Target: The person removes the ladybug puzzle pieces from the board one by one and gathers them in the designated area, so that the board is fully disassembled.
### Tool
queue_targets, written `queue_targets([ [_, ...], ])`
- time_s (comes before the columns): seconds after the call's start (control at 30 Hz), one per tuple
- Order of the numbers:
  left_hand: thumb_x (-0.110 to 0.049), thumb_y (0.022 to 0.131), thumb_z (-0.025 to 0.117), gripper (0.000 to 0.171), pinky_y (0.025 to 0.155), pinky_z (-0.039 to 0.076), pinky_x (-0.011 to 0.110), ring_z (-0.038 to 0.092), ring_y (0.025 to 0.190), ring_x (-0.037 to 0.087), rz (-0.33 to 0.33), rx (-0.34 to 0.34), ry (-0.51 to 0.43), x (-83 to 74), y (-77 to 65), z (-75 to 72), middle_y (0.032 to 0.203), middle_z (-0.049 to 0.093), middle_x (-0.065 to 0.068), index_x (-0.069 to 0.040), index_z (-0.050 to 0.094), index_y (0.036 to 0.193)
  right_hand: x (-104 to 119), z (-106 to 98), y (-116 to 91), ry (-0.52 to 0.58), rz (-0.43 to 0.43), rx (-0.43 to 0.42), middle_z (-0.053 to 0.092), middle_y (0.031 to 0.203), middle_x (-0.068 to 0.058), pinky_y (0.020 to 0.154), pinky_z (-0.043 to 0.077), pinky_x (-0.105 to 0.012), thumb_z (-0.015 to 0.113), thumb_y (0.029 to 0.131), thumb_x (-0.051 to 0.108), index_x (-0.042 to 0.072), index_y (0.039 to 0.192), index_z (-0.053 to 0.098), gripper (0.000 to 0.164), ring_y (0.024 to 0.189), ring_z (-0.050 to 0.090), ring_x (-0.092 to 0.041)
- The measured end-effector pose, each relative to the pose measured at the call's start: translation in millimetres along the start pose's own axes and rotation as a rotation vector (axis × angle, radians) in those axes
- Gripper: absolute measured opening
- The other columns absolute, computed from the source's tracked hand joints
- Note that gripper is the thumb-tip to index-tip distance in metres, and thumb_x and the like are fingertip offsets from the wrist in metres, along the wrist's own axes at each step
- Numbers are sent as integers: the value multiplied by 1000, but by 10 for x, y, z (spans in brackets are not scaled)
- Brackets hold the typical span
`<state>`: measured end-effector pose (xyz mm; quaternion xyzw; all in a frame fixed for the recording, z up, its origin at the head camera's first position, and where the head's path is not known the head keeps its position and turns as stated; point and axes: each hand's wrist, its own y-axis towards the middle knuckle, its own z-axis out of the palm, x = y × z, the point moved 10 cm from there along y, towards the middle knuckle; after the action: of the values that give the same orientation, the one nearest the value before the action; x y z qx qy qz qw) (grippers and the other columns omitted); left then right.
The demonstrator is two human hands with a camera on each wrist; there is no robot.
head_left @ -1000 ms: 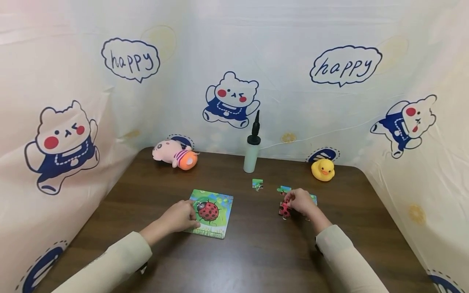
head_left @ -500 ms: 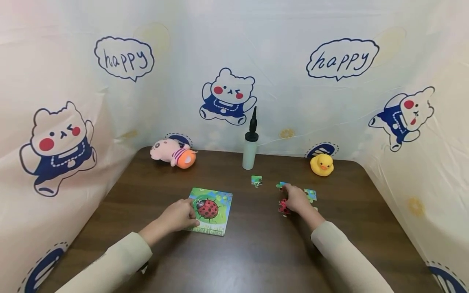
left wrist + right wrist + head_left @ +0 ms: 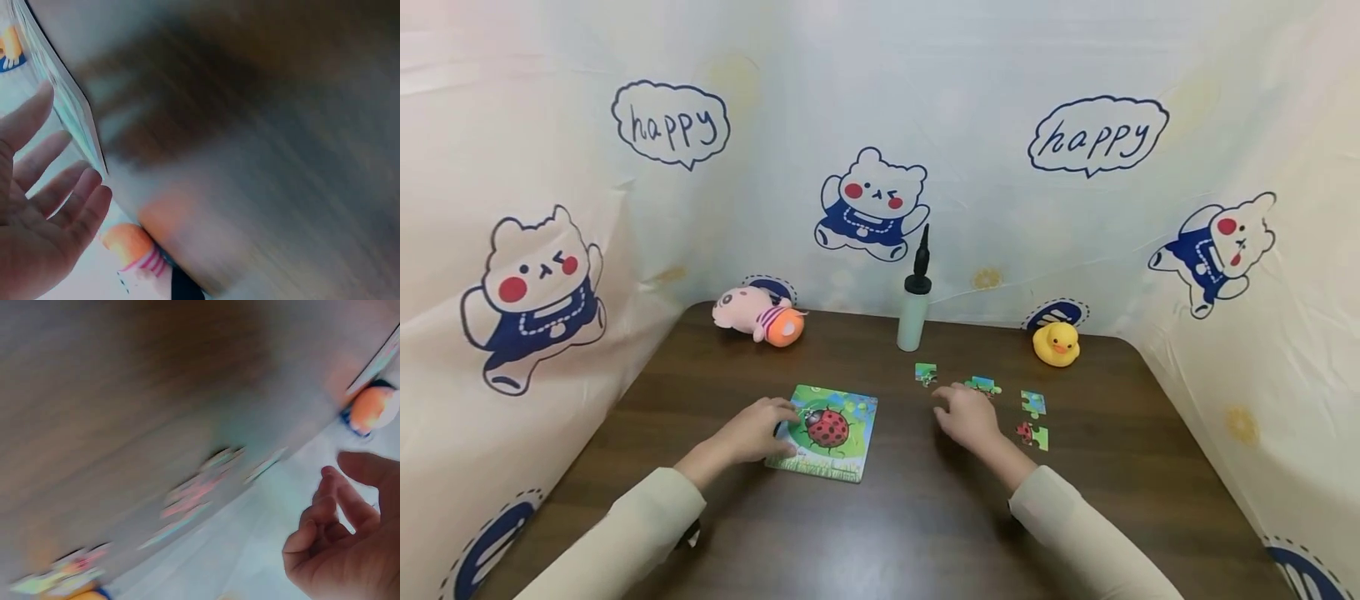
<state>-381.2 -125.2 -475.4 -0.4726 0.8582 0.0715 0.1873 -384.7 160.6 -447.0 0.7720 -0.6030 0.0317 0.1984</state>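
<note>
A square ladybug puzzle board [image 3: 831,429] lies flat left of centre in the head view. My left hand [image 3: 747,433] is at its left edge, fingertips over the rim. In the left wrist view, the fingers [image 3: 81,197] are spread and grip nothing. My right hand [image 3: 970,418] hovers among loose puzzle pieces, its fingers loosely bent with nothing visible between them. Around it lie a green-blue piece [image 3: 926,374], a blue-topped piece [image 3: 982,384], a blue-green corner piece [image 3: 1033,403] and a red-green piece [image 3: 1032,435]. Red puzzle parts [image 3: 194,495] appear blurred in the right wrist view.
Along the back of the brown table [image 3: 880,542] stand a pink-and-orange plush toy [image 3: 760,315], a pale green hand pump [image 3: 913,312] with a black top, and a yellow rubber duck [image 3: 1057,343]. A printed cloth [image 3: 790,100] surrounds the table on three sides.
My right hand has moved from over the red puzzle piece and the blue-topped one toward the left, uncovering the right-hand pieces. My left hand has drawn slightly left, showing more of the board's edge.
</note>
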Motion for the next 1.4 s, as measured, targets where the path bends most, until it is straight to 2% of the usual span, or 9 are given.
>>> queue_targets([
  [0.2, -32, 76, 78, 62, 102, 32, 57, 33, 135, 39, -46, 121, 27, 132, -36, 111, 143, 46, 8, -8, 58, 130, 486, 53, 30, 63, -110, -70, 69, 86, 4, 54, 45, -26, 63, 87, 17, 15, 89, 75, 13, 68, 60, -9],
  [0.47, -31, 81, 74, 74, 106, 27, 56, 18, 141, 38, -44, 159, -36, 192, -30, 176, 152, 29, 13, -9, 41, 143, 923, 196, 137, 72, -168, -29, 64, 77, 6, 46, 35, -21, 62, 87, 17, 16, 90, 76, 14, 56, 46, -5],
  [0.53, -34, 81, 72, 76, 106, 26, 57, 16, 142, 37, -58, 173, -24, 228, -43, 176, 153, 27, 12, -12, 37, 145, 1025, 235, 160, 74, -192, -18, 65, 79, 5, 45, 34, -20, 61, 87, 15, 15, 91, 76, 15, 55, 45, -5],
  [0.67, -39, 84, 69, 76, 105, 23, 61, 15, 142, 38, -23, 209, 41, 215, -71, 161, 153, 26, 16, -7, 37, 145, 1185, 366, 212, 56, -214, 34, 67, 83, 4, 42, 32, -20, 60, 87, 13, 16, 93, 76, 17, 56, 48, -6],
  [0.83, -38, 84, 69, 77, 106, 21, 60, 15, 142, 38, 22, 228, 65, 178, -69, 137, 152, 24, 19, 1, 38, 142, 1364, 531, 317, -17, -215, 97, 66, 85, 3, 47, 38, -22, 63, 85, 15, 19, 94, 76, 16, 70, 55, -13],
  [0.97, -35, 83, 71, 76, 108, 25, 54, 20, 140, 38, -2, 238, 16, 216, -61, 127, 152, 27, 17, 0, 39, 141, 1491, 699, 392, -88, -183, 200, 63, 98, -1, 64, 46, -31, 64, 87, 30, 22, 103, 74, 20, 86, 54, -19],
  [1.17, -35, 79, 75, 75, 108, 29, 49, 26, 139, 33, -45, 248, -44, 297, 7, 118, 153, 29, 7, -10, 42, 142, 1572, 984, 436, -190, -130, 343, 54, 126, -5, 90, 43, -42, 56, 88, 55, 28, 118, 67, 42, 116, 46, -24],
  [1.27, -35, 77, 76, 74, 107, 30, 49, 29, 138, 33, -47, 259, -29, 318, 41, 129, 152, 31, 5, -13, 44, 141, 1618, 1071, 427, -200, -134, 382, 49, 135, -6, 96, 41, -45, 55, 87, 57, 26, 123, 65, 48, 129, 38, -27],
  [1.4, -37, 76, 77, 75, 106, 30, 53, 18, 142, 34, -55, 239, -28, 331, 18, 119, 152, 32, 4, -14, 45, 140, 1728, 1106, 417, -189, -179, 410, 44, 142, -9, 100, 39, -48, 57, 88, 52, 22, 124, 64, 47, 138, 27, -30],
])
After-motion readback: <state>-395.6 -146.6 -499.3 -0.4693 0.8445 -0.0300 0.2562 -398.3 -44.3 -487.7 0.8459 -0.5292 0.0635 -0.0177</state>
